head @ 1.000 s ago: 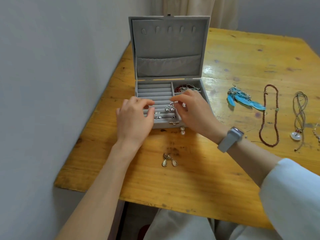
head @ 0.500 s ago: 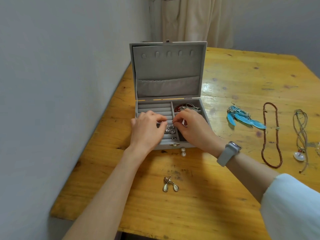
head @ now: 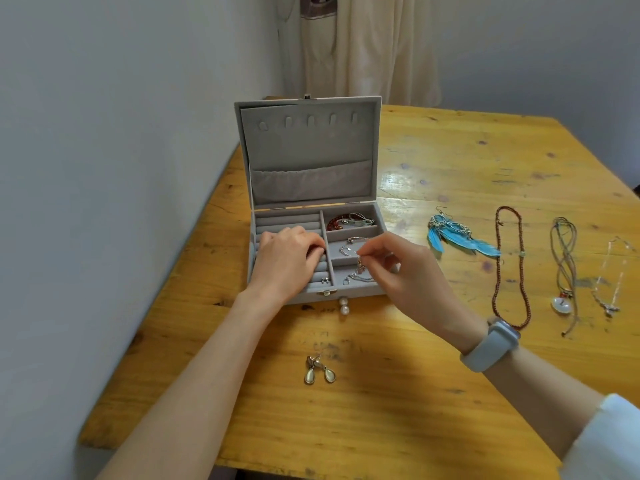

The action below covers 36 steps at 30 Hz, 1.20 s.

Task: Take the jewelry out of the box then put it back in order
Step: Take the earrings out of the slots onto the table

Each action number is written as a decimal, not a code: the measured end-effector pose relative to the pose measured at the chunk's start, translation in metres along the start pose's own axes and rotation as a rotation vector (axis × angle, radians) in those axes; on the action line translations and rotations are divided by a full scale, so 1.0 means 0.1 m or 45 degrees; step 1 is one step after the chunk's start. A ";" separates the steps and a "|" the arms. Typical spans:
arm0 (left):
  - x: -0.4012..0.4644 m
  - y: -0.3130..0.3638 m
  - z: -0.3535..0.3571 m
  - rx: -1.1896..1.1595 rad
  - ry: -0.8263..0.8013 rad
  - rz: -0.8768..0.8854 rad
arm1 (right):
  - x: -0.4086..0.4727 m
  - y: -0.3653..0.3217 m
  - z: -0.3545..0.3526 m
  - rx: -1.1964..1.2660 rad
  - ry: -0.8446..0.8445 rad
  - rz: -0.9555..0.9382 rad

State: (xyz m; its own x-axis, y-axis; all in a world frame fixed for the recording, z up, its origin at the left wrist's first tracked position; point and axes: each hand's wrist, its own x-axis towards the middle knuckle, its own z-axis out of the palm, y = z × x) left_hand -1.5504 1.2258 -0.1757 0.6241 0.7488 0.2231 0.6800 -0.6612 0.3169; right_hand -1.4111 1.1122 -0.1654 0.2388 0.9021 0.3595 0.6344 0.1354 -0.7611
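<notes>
Head view: your right hand (head: 398, 271) pinches a small silver piece (head: 360, 265) over the open jewelry box (head: 311, 209) on the worktop (head: 450, 393). Your left hand (head: 287, 258) rests, fingers curled, on the ring rolls just beside that grip; what it holds, can't tell. Teardrop earrings (head: 319, 370) lie nearer you; blue feather earrings (head: 457, 237) farther right.

Yellow wooden table (head: 450, 393) w/ worn top, pale grey walls (head: 104, 168), cream curtain (head: 374, 46) at back
</notes>
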 end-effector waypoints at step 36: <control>-1.25 0.56 -0.04 -0.572 -0.238 -0.059 | -0.94 -0.06 -0.28 -0.301 -0.671 0.168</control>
State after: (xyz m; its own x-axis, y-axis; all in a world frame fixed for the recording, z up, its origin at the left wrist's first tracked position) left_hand -1.5917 1.0949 -0.1818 0.6834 0.7288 0.0432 0.5011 -0.5112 0.6983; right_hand -1.4168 1.0154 -0.1801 -0.0320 0.9951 -0.0931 0.7854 -0.0326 -0.6181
